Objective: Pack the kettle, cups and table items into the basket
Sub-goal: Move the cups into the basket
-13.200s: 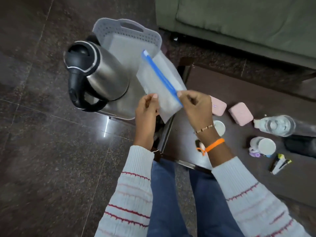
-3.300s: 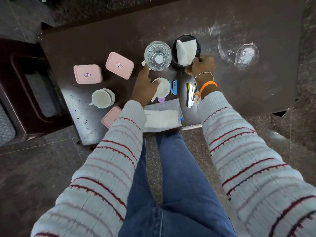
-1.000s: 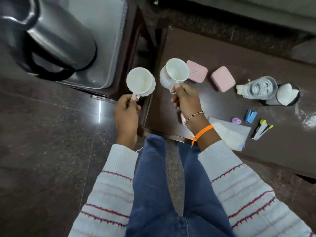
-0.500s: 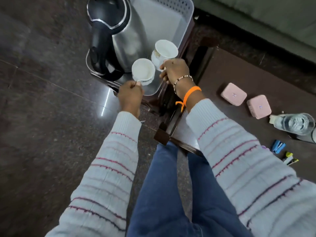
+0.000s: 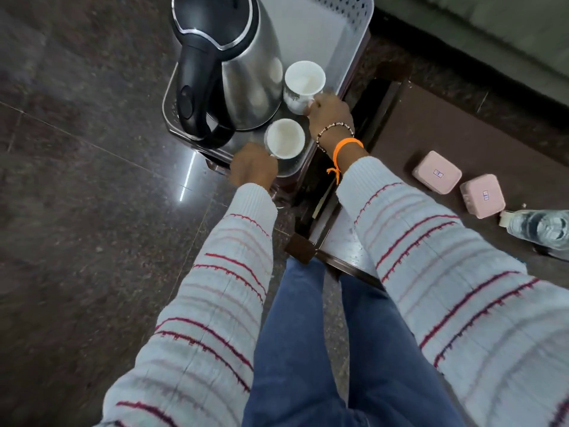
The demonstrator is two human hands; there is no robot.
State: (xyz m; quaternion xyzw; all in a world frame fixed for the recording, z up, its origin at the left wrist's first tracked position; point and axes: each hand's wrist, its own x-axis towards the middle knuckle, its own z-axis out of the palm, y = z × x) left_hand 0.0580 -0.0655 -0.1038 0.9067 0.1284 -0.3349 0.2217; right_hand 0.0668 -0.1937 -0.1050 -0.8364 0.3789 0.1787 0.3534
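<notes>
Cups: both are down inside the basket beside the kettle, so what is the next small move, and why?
Probably let go of both handles and lift the hands clear. The left hand holds the near cup and the right hand the far cup, both upright beside the kettle in the basket.

A home living room; green sofa; dark coffee table; stone floor.

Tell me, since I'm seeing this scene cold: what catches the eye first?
The steel kettle standing in the grey basket. Beside it, the left hand and right hand each hold a white cup inside the basket. Two pink boxes sit on the table at right.
</notes>
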